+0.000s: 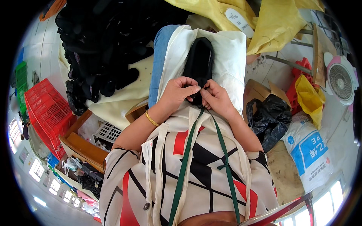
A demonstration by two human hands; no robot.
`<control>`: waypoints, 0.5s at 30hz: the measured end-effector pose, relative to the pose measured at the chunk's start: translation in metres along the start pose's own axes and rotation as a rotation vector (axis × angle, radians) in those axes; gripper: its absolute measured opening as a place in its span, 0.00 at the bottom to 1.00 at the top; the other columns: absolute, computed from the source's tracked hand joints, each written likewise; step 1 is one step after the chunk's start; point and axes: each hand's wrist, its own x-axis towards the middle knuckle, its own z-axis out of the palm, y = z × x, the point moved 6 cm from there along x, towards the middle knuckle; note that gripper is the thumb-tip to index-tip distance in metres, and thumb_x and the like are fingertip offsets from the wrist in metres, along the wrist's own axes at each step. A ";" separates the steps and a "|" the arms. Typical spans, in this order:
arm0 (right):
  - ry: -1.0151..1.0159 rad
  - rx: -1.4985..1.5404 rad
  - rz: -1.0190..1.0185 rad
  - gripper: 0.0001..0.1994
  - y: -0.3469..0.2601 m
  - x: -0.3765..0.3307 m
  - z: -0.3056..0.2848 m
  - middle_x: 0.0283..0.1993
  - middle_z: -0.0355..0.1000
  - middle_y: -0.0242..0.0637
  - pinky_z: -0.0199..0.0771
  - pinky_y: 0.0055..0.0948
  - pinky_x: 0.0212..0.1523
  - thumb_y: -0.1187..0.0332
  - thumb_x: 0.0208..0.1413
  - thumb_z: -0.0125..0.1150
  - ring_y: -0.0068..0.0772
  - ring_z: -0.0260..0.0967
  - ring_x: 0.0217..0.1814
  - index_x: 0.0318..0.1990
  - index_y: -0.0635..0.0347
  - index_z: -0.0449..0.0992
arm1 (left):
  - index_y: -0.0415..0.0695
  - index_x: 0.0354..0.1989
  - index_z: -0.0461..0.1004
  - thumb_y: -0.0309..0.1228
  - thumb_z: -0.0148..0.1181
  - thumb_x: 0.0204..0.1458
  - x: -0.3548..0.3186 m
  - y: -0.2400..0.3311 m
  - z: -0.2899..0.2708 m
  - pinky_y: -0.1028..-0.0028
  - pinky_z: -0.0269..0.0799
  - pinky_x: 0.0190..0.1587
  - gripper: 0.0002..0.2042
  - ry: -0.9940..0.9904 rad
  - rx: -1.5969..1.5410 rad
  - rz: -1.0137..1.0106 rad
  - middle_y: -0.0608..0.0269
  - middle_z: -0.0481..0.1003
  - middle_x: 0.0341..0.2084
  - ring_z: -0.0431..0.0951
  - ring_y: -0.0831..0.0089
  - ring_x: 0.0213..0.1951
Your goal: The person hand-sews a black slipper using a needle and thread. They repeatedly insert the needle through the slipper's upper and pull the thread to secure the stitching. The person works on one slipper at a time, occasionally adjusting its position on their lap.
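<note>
Both hands, left hand (177, 92) and right hand (215, 97), pinch the near end of a black shoe piece (198, 64) lying on the white cloth (230, 56) over the lap. A heap of black pieces (102, 45) sits left beside a red crate (47, 109). Right, a black bag (268, 120) fills a cardboard box (260, 90), near a white-and-blue sack (307, 150) and a fan (339, 79) on the floor.

A pale tiled floor (41, 49) carries a red plastic lattice crate (47, 113) at left, a brown wooden bench (81, 145) beside it, a round white electric fan (340, 81) at right, and bright windows (324, 203) lower right.
</note>
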 end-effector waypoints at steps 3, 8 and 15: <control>-0.007 0.021 -0.030 0.11 -0.003 0.001 0.001 0.27 0.70 0.28 0.67 0.17 0.24 0.66 0.65 0.56 0.14 0.64 0.24 0.50 0.59 0.67 | 0.39 0.41 0.78 0.28 0.68 0.53 0.000 -0.002 0.001 0.80 0.72 0.33 0.10 -0.017 0.003 -0.006 0.67 0.78 0.33 0.76 0.80 0.33; -0.053 0.017 -0.079 0.14 -0.013 0.003 0.005 0.30 0.71 0.29 0.67 0.18 0.24 0.64 0.65 0.55 0.15 0.64 0.25 0.54 0.59 0.66 | 0.39 0.41 0.78 0.27 0.67 0.54 0.000 -0.006 0.000 0.80 0.72 0.32 0.09 -0.032 0.056 -0.017 0.66 0.78 0.33 0.76 0.81 0.32; 0.198 -0.464 -0.416 0.11 -0.030 -0.001 0.003 0.33 0.76 0.42 0.76 0.33 0.31 0.61 0.62 0.57 0.39 0.76 0.30 0.47 0.55 0.73 | 0.36 0.37 0.77 0.30 0.62 0.54 0.002 0.000 0.005 0.79 0.71 0.29 0.08 0.008 0.568 0.214 0.67 0.77 0.27 0.74 0.84 0.28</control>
